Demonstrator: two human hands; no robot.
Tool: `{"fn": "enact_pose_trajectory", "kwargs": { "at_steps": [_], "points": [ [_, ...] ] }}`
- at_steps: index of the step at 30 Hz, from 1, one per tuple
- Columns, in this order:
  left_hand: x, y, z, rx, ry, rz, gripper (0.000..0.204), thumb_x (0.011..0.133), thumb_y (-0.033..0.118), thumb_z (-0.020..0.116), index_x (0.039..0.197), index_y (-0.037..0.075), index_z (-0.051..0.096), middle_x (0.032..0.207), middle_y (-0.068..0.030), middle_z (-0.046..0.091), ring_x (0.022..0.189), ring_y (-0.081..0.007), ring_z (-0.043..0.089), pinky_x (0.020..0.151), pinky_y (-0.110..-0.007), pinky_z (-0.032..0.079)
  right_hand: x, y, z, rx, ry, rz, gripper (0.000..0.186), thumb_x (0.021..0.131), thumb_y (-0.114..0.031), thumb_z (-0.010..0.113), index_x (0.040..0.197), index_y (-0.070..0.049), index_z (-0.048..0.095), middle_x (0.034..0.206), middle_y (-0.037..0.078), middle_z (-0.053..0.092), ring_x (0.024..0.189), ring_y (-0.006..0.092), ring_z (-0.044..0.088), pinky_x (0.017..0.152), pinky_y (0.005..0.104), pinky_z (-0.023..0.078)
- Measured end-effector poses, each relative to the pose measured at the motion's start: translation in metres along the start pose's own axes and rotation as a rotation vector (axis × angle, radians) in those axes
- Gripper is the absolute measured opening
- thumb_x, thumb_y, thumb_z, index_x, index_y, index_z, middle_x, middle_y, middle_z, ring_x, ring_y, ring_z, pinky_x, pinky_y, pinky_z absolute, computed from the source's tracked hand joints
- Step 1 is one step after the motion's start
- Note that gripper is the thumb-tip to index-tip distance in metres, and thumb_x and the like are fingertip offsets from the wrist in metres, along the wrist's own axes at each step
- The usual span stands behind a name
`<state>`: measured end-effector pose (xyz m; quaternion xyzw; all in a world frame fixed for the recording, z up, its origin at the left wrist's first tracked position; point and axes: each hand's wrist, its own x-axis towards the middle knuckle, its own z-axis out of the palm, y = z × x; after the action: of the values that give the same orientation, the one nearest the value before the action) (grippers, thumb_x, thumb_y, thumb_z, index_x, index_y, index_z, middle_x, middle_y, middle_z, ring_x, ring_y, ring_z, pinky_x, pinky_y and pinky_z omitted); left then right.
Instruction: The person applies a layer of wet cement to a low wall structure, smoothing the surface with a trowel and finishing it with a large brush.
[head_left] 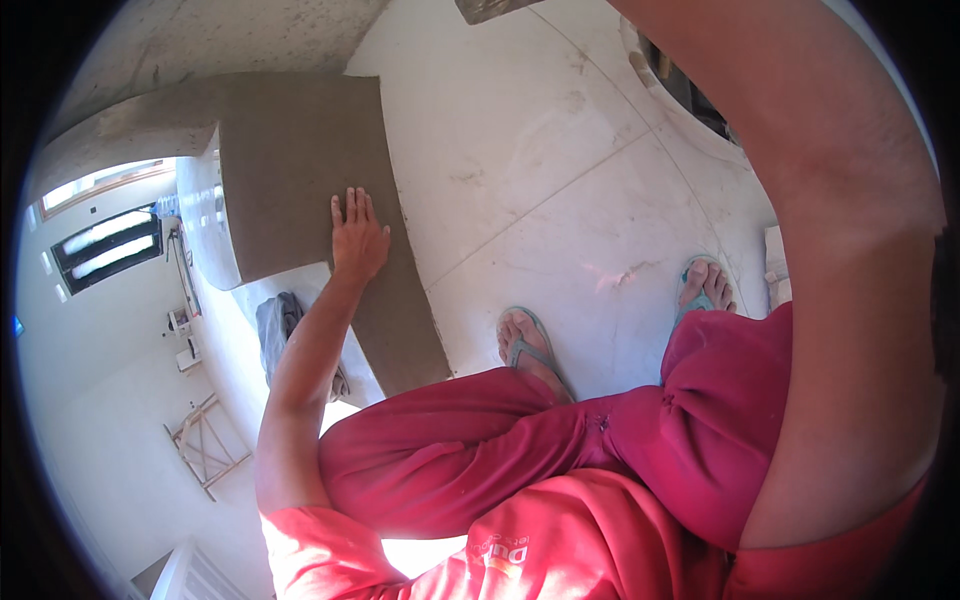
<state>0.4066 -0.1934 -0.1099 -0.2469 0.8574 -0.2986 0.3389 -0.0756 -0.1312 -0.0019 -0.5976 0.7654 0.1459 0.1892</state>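
My left hand (360, 240) lies flat, fingers stretched out, on a band of smooth grey-brown plaster (280, 150). The band looks damp and runs up to a rough wall; my hand holds nothing. My right arm (820, 150) reaches up and across the right side, and its hand is out of the picture beyond the upper edge. At the top edge the end of a greyish, flat-sided piece (490, 8) shows; whether my right hand touches it is hidden.
Pale, dusty tiles (520, 150) lie under my sandalled feet. A round, dark-filled container (690, 90) stands at upper right. A grey cloth (277, 330) hangs beside the plaster. Far left are a window (108, 247), a wooden frame (207, 447) and a white plastic chair (195, 575).
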Motion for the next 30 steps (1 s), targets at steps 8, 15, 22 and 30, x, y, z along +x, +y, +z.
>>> {"fn": "enact_pose_trajectory", "kwargs": {
  "at_steps": [8, 15, 22, 30],
  "points": [
    [0.012, -0.019, -0.008, 0.021, 0.088, -0.131, 0.081, 0.098, 0.045, 0.058, 0.158, -0.003, 0.032, 0.169, -0.0167, 0.026, 0.158, -0.0302, 0.020, 0.129, -0.055, 0.009, 0.000, 0.001, 0.000, 0.001, 0.003, 0.004, 0.044, 0.089, -0.041, 0.077, 0.112, -0.003, 0.074, 0.105, 0.014, 0.077, 0.095, 0.0286, 0.074, 0.084, 0.0440, 0.057],
    [0.012, -0.020, -0.015, 0.045, 0.065, -0.146, 0.082, 0.098, 0.045, 0.059, 0.158, -0.004, 0.032, 0.169, -0.0170, 0.026, 0.158, -0.0305, 0.019, 0.129, -0.055, 0.009, -0.001, 0.003, -0.001, 0.004, 0.004, 0.006, 0.045, 0.090, -0.041, 0.077, 0.112, -0.002, 0.074, 0.105, 0.015, 0.077, 0.094, 0.0284, 0.074, 0.083, 0.0438, 0.057],
    [0.014, -0.030, -0.020, 0.032, 0.154, -0.159, 0.082, 0.097, 0.044, 0.060, 0.157, -0.005, 0.033, 0.168, -0.0176, 0.028, 0.158, -0.0303, 0.020, 0.129, -0.054, 0.009, -0.001, 0.005, -0.004, 0.006, 0.009, 0.006, 0.046, 0.090, -0.041, 0.076, 0.112, -0.001, 0.073, 0.104, 0.015, 0.077, 0.094, 0.0281, 0.074, 0.082, 0.0435, 0.058],
    [0.018, -0.032, -0.031, 0.050, 0.147, -0.206, 0.082, 0.097, 0.044, 0.060, 0.156, -0.005, 0.034, 0.167, -0.0179, 0.029, 0.158, -0.0305, 0.020, 0.129, -0.054, 0.011, -0.002, 0.006, -0.006, 0.009, 0.012, 0.007, 0.047, 0.091, -0.042, 0.075, 0.112, 0.000, 0.073, 0.104, 0.015, 0.077, 0.093, 0.0278, 0.074, 0.082, 0.0433, 0.058]
  ]
}}
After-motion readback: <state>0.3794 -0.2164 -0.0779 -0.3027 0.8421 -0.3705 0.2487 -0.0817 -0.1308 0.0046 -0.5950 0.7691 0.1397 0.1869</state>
